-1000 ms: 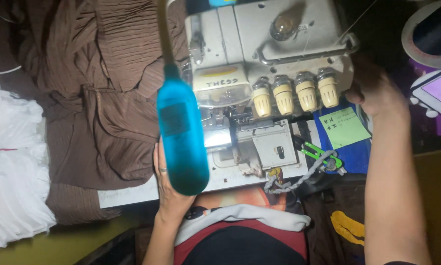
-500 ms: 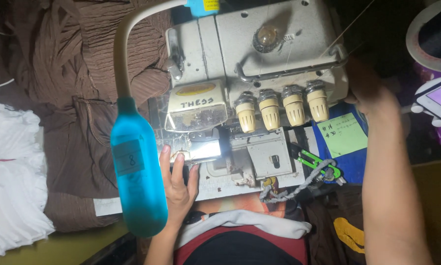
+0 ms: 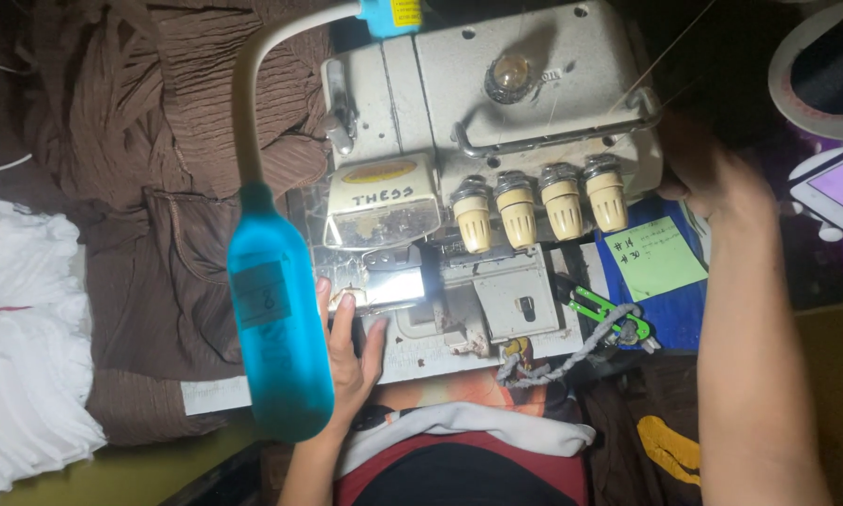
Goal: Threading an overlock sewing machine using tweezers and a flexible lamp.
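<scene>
A grey overlock sewing machine (image 3: 524,103) with a row of cream tension knobs (image 3: 538,211) fills the middle of the view. My left hand (image 3: 348,351) lies flat on the machine bed, fingers apart, fingertips touching the shiny metal plate (image 3: 393,281) by the needle area. A blue gooseneck lamp head (image 3: 276,328) hangs over the hand's left side. My right hand (image 3: 712,173) is pressed against the machine's right end in shadow, and its fingers are hidden. Brown pleated fabric (image 3: 159,197) lies left of the machine.
White ruffled fabric (image 3: 18,365) is piled at the far left. Green thread snips (image 3: 604,314), a grey cord and a green sticky note (image 3: 654,258) on a blue pad lie right of the bed. A lit phone (image 3: 838,192) sits at the right edge.
The view has shifted, so the blue lamp now appears further left. My left hand has come out from under it and spread its fingers on the metal plate. My right hand stays at the machine's right end.
</scene>
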